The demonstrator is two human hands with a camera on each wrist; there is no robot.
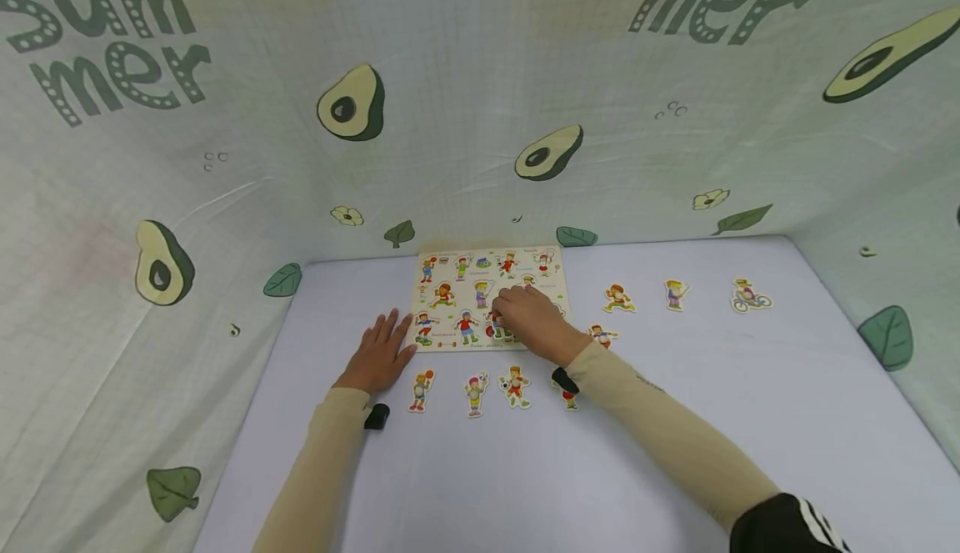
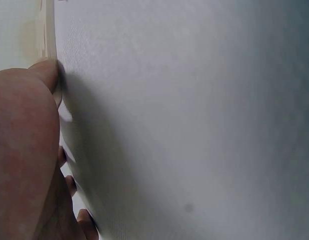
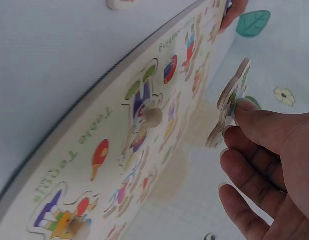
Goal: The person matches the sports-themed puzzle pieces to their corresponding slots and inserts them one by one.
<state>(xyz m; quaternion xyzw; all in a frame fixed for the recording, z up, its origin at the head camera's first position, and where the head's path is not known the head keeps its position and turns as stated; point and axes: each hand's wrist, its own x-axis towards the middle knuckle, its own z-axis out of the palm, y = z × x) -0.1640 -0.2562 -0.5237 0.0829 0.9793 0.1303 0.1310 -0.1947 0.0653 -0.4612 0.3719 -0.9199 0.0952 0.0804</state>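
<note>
A wooden picture puzzle board (image 1: 438, 348) with sports figures lies at the far edge of the table. My left hand (image 1: 377, 354) rests flat beside the board's left edge, fingers extended. In the left wrist view, the thumb of my left hand (image 2: 24, 150) touches the board's edge (image 2: 48, 35). Over the board's right half, my right hand (image 1: 534, 319) pinches a thin wooden puzzle piece (image 3: 229, 102) between thumb and fingers, tilted above the surface. Its picture is mostly turned away. On the board beneath, a knobbed figure piece (image 3: 139, 107) is visible near the printed edge.
Loose figure pieces, such as a basketball player (image 1: 421, 391) and a football player (image 1: 515, 387), lie before the board. To its right are a runner (image 1: 618, 298), a standing figure (image 1: 675, 294) and a cyclist (image 1: 752, 295). A printed cloth (image 1: 450, 119) rises behind the table.
</note>
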